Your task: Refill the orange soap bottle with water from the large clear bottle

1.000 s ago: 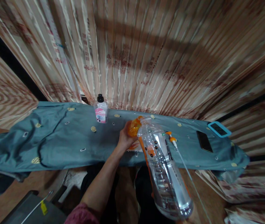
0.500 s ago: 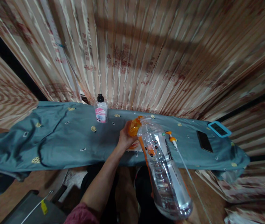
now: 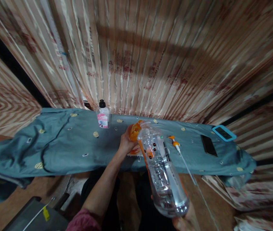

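Straight ahead in the head view, a grey-green cloth (image 3: 61, 147) covers the narrow surface, with a pleated curtain (image 3: 124, 64) behind. On it, a black-capped bottle (image 3: 103, 118) stands upright at the back left, well apart from the hands. An orange-topped pump (image 3: 176, 144) lies beside the work, its tube reaching over the front edge; farther right are a dark phone (image 3: 208, 145) and a blue-framed device (image 3: 224, 133), close together.

The left hand (image 3: 126, 141) is wrapped around an amber bottle (image 3: 135, 131) mid-cloth. The right hand (image 3: 182, 223), mostly hidden, grips the lower end of a large clear bottle (image 3: 165, 179), tilted with its neck at the amber bottle's mouth and partly blocking a packet (image 3: 134, 151).

Compared with half a second ago, the large bottle's base has swung left and up, exposing more fingers and more pump tube.

Counted: three bottles, one pump, one phone, one blue-framed device, two hands.
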`<state>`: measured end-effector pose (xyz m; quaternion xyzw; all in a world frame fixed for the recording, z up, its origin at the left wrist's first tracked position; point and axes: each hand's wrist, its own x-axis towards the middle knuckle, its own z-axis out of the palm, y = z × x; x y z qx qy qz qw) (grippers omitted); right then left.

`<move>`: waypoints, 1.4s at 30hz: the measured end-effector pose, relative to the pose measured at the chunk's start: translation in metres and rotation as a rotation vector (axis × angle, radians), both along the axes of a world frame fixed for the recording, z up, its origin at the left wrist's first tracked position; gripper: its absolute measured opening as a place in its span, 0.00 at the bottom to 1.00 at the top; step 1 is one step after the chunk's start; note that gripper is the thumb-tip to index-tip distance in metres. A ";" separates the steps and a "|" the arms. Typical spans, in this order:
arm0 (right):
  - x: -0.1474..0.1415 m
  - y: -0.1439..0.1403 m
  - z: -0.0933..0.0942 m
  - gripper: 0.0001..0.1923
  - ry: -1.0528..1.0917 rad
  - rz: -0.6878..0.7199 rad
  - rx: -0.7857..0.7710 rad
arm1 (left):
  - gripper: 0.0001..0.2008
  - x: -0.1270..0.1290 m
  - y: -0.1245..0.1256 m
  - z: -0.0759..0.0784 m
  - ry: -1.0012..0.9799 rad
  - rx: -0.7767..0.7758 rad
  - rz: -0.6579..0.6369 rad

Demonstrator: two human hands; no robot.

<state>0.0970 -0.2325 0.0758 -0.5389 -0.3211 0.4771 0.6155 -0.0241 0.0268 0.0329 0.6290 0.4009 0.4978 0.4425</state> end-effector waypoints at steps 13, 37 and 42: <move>-0.004 -0.003 0.004 0.50 0.232 -0.078 -0.055 | 0.27 -0.002 0.003 0.006 0.058 0.020 0.008; 0.006 0.019 -0.075 0.29 0.363 -0.078 -0.092 | 0.25 -0.003 0.003 0.003 0.106 0.076 0.006; -0.001 0.019 -0.078 0.27 0.439 -0.111 -0.101 | 0.25 -0.002 0.002 0.003 0.091 0.105 0.030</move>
